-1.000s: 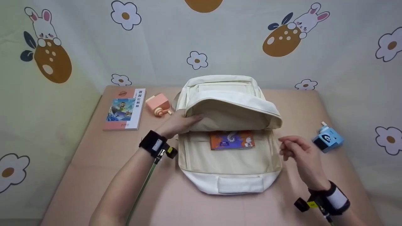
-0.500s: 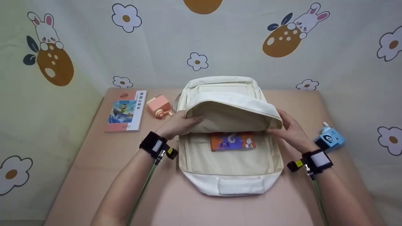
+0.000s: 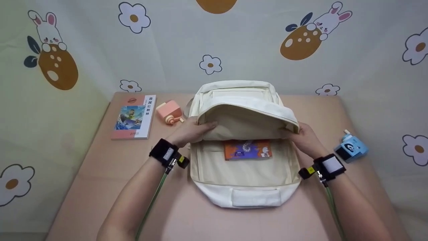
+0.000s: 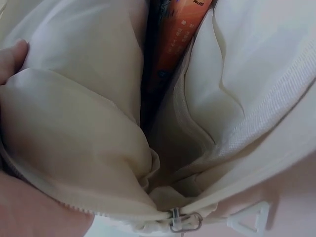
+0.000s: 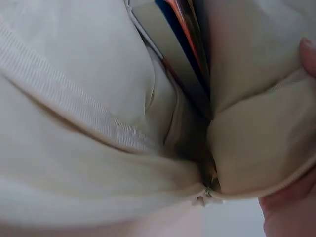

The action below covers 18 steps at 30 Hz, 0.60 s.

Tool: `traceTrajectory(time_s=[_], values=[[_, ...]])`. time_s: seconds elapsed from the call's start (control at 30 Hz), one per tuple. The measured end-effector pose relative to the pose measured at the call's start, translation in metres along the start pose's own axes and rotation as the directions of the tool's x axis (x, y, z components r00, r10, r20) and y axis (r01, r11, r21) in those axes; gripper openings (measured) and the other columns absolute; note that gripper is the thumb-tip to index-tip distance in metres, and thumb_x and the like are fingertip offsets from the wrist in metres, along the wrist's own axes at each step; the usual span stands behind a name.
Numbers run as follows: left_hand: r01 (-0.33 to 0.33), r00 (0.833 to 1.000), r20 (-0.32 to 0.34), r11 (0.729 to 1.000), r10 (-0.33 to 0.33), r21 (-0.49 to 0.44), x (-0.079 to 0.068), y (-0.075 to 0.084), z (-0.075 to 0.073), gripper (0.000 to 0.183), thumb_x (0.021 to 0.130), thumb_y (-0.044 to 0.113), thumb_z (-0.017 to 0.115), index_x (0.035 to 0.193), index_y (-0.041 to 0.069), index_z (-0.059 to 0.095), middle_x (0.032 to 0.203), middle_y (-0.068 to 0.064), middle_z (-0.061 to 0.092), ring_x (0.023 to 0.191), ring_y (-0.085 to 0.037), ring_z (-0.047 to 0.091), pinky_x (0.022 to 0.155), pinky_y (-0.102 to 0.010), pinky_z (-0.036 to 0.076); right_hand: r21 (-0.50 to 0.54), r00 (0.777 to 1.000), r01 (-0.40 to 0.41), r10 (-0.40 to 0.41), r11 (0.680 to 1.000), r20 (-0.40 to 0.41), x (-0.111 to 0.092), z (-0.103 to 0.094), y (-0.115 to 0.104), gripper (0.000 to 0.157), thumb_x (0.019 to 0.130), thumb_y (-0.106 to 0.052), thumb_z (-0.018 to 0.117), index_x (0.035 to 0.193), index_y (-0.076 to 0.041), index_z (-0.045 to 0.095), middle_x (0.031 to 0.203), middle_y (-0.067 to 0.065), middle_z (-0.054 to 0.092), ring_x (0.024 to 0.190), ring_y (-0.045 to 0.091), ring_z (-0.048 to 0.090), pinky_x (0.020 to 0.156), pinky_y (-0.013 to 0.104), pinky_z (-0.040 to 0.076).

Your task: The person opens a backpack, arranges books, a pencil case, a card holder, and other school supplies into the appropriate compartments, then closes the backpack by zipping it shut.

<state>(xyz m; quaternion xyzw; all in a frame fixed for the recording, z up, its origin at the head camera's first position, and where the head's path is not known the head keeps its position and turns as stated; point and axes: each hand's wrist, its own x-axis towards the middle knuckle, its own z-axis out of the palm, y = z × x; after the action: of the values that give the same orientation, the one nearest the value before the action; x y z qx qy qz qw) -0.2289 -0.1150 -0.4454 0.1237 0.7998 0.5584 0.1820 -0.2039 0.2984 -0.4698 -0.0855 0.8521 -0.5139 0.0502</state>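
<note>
A cream-white backpack [image 3: 245, 197] lies on the table with its main compartment unzipped and its front flap [image 3: 247, 122] raised. My left hand [image 3: 194, 130] grips the flap's left edge, thumb inside and the rest of the hand outside. On the other side my right hand [image 3: 306, 137] holds the flap's right edge the same way, its fingertips partly hidden by the cloth. Inside the bag sits an orange and purple book [image 3: 248, 150], its upper part covered by the flap. The right wrist view shows several books [image 5: 173, 49] standing in the compartment. A zipper pull [image 4: 185, 219] hangs at the opening's corner.
On the left of the table [image 3: 110, 187] lies a pink and white book [image 3: 133, 117], beside a pink toy-like box with a crank [image 3: 169, 111]. A similar blue one [image 3: 351, 147] stands at the right, close to my right wrist. A patterned curtain [image 3: 167, 47] surrounds the table.
My right hand has moved in from the right of the bag and taken hold of the flap's right edge. The left hand keeps its grip on the flap.
</note>
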Motion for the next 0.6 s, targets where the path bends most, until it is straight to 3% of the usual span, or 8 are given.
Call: traceTrajectory(time_s=[0.23, 0.4, 0.6], values=[[-0.036, 0.999, -0.007, 0.999, 0.036, -0.015, -0.004, 0.003, -0.002, 0.074, 0.087, 0.058, 0.076, 0.144, 0.018, 0.053, 0.145, -0.004, 0.054, 0.137, -0.018, 0.046, 0.116, -0.039, 0.032, 0.046, 0.996, -0.019, 0.023, 0.999, -0.092, 0.004, 0.005, -0.008, 0.049, 0.095, -0.041, 0.073, 0.133, -0.011, 0.067, 0.129, 0.006, 0.067, 0.120, 0.015, 0.058, 0.104, 0.031, 0.042], [-0.022, 1.000, -0.017, 0.999, 0.021, -0.033, -0.006, 0.005, -0.005, 0.076, 0.084, 0.058, 0.078, 0.146, 0.022, 0.052, 0.145, -0.002, 0.054, 0.136, -0.018, 0.046, 0.115, -0.040, 0.033, 0.090, 0.996, -0.039, 0.046, 0.995, -0.076, 0.008, 0.005, -0.014, 0.050, 0.094, -0.045, 0.074, 0.128, -0.009, 0.068, 0.127, 0.006, 0.069, 0.122, 0.017, 0.058, 0.110, 0.041, 0.037], [-0.033, 0.999, 0.041, 0.999, 0.034, -0.025, -0.021, 0.005, -0.024, 0.079, 0.084, 0.048, 0.083, 0.150, 0.024, 0.049, 0.148, -0.003, 0.053, 0.138, -0.023, 0.046, 0.114, -0.048, 0.036, 0.128, 0.996, -0.052, 0.060, 0.990, -0.059, 0.011, 0.008, -0.015, 0.052, 0.092, -0.045, 0.076, 0.129, -0.011, 0.068, 0.130, 0.008, 0.068, 0.127, 0.020, 0.054, 0.115, 0.051, 0.030]])
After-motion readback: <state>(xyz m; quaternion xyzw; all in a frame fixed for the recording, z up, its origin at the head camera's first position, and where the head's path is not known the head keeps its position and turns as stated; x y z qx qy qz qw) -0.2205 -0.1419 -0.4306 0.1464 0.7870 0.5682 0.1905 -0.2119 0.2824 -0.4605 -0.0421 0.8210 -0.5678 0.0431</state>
